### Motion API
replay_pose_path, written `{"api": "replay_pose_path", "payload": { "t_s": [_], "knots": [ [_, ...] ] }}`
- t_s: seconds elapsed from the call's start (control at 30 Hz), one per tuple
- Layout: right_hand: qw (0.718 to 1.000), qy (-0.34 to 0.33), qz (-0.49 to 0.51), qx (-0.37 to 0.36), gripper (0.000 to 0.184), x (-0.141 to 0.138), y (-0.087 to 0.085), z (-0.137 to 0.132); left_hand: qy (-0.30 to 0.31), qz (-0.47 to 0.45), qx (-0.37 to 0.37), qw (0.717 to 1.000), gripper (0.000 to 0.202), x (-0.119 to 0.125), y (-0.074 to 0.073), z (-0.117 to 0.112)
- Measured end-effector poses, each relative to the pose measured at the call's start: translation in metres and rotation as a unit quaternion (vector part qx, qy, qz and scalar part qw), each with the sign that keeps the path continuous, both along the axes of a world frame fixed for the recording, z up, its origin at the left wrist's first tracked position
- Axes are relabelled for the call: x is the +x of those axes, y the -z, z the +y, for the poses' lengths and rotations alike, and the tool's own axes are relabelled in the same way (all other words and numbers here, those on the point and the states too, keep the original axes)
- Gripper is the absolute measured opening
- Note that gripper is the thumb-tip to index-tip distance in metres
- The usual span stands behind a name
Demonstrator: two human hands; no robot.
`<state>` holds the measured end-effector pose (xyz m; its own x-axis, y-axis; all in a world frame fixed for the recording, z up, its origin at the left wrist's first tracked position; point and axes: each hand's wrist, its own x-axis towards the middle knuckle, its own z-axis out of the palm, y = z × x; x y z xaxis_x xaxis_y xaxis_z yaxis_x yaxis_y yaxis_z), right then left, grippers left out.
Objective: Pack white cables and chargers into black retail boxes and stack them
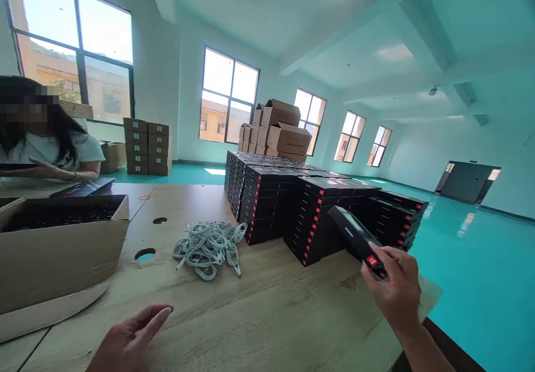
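My right hand (395, 280) grips the near end of a slim black box (353, 235) with a red label, holding it tilted just in front of the stacked boxes. Low over the wooden table, my left hand (131, 336) has its thumb and fingertips drawn together, and I see nothing between them. A tangled heap of light grey cables (211, 244) lies on the table beyond my left hand. Neat stacks of black boxes (309, 216) with red end labels stand behind the cables and the held box.
An open cardboard carton (62, 249) with dark contents stands at the left. Beyond it a person (54, 149) sits at the table. Two round holes (145, 254) pierce the tabletop. Brown cartons (284, 129) are piled at the back, and more cartons (147, 146) stand along the wall.
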<state>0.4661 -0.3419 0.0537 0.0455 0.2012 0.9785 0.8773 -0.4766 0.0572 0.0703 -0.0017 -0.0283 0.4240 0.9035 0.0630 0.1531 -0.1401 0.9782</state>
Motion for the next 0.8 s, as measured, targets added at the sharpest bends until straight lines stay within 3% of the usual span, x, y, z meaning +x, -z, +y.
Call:
{"api": "replay_pose_path", "payload": {
  "t_s": [0.1, 0.2, 0.23, 0.3, 0.37, 0.4, 0.43, 0.53, 0.57, 0.6, 0.63, 0.73, 0.8],
  "knots": [
    [0.978, -0.199, 0.029, -0.051, 0.059, -0.115, 0.044, 0.073, 0.148, -0.130, -0.129, 0.972, 0.066, 0.012, 0.000, -0.022],
    [0.924, -0.356, 0.014, -0.141, 0.061, -0.204, 0.073, 0.141, 0.158, -0.275, -0.236, 0.919, 0.071, 0.020, 0.003, -0.036],
    [0.901, -0.396, 0.006, -0.178, 0.058, -0.223, 0.079, 0.158, 0.138, -0.298, -0.257, 0.909, 0.065, 0.019, 0.003, -0.035],
    [0.857, -0.460, 0.025, -0.232, 0.050, -0.245, 0.082, 0.186, 0.040, -0.319, -0.264, 0.909, 0.051, 0.009, 0.000, -0.028],
    [0.823, -0.489, 0.156, -0.245, 0.061, -0.250, 0.078, 0.209, -0.042, -0.311, -0.248, 0.916, 0.043, -0.006, -0.007, -0.019],
    [0.792, -0.496, 0.259, -0.244, 0.069, -0.250, 0.075, 0.219, -0.060, -0.303, -0.237, 0.921, 0.044, -0.012, -0.011, -0.015],
    [0.740, -0.505, 0.370, -0.246, 0.074, -0.248, 0.073, 0.229, -0.061, -0.295, -0.227, 0.926, 0.046, -0.018, -0.016, -0.013],
    [0.523, -0.566, 0.584, -0.253, 0.072, -0.249, 0.079, 0.252, -0.047, -0.270, -0.196, 0.941, 0.055, -0.021, -0.025, -0.010],
    [0.484, -0.588, 0.602, -0.240, 0.069, -0.252, 0.085, 0.257, -0.048, -0.263, -0.174, 0.948, 0.058, -0.018, -0.026, -0.011],
    [0.480, -0.598, 0.604, -0.217, 0.066, -0.257, 0.092, 0.260, -0.055, -0.253, -0.143, 0.955, 0.061, -0.015, -0.026, -0.011],
    [0.508, -0.593, 0.595, -0.191, 0.063, -0.262, 0.098, 0.262, -0.062, -0.239, -0.103, 0.964, 0.065, -0.011, -0.024, -0.012],
    [0.631, -0.538, 0.532, -0.168, 0.061, -0.273, 0.108, 0.257, -0.080, -0.171, 0.011, 0.982, 0.081, -0.002, -0.016, -0.016],
    [0.656, -0.546, 0.483, -0.197, 0.058, -0.274, 0.106, 0.250, -0.104, -0.108, 0.065, 0.986, 0.089, -0.001, -0.013, -0.018]
  ]
}}
